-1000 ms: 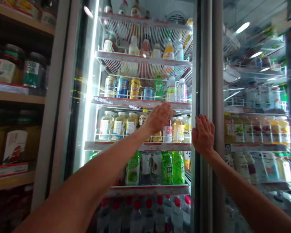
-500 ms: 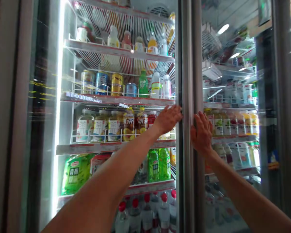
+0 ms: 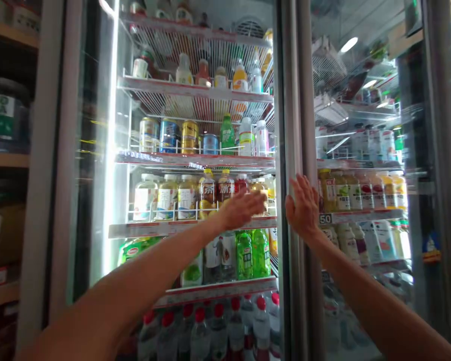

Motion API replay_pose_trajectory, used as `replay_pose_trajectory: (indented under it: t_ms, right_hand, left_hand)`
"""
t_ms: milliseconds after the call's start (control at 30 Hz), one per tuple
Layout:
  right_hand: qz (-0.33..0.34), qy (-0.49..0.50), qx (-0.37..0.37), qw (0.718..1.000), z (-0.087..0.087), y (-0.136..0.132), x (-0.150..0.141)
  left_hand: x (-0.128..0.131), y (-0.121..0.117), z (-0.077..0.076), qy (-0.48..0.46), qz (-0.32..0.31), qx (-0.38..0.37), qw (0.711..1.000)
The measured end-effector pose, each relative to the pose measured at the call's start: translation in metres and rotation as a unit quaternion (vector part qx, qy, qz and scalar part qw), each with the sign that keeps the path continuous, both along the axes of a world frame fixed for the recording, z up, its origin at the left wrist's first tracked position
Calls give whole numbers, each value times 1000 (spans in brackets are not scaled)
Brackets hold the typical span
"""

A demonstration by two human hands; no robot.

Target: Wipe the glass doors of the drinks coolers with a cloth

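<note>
My right hand [image 3: 303,205] lies against the metal door frame [image 3: 297,125] of an upright drinks fridge, its fingers stretched upward and holding nothing. To its left, my left hand [image 3: 244,208] is stretched out in front of the glass, fingers pointing right and slightly blurred, with nothing in it. Behind that hand stand brown tea bottles [image 3: 226,188] with yellow caps and a red-capped bottle, partly covered by it. Green bottles [image 3: 252,253] stand on the shelf below. Above are a green bottle [image 3: 227,134] and several cans [image 3: 190,136].
Bottles with red caps [image 3: 218,326] fill the bottom of the fridge. A second glass-fronted section on the right holds juice bottles [image 3: 361,190]. Dark jars [image 3: 3,110] sit on wooden shelves [image 3: 7,159] at the left. A bright light strip [image 3: 111,125] runs down the fridge's left side.
My left hand moved right to the door frame, then back left and lower, away from it. My right hand stays at the frame. The view swung right, then slightly back left.
</note>
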State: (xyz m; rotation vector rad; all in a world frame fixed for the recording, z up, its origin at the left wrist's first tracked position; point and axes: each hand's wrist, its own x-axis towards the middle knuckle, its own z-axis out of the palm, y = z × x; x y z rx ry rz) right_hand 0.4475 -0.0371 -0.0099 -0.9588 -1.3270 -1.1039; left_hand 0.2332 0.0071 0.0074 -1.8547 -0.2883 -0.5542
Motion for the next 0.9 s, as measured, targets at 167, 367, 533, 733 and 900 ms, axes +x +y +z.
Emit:
replay_pose_trajectory:
  t_ms: [167, 367, 533, 733, 900]
  right_hand:
    - [20, -48, -28, 998, -8, 7, -35]
    - [34, -44, -37, 998, -7, 24, -72]
    - [39, -30, -40, 998, -17, 42, -107]
    - [14, -2, -25, 1000, -25, 50, -123]
    - [7, -1, -18, 1000, -25, 51, -123]
  left_hand:
    - [-33, -5, -33, 181, -23, 11, 983]
    - [-85, -5, 9, -149, 24, 41, 988]
    - [-117, -11, -61, 71, -3, 44, 996]
    - [-166, -12, -17, -224, 36, 66, 972]
    - [-177, -16, -43, -182, 20, 58, 981]
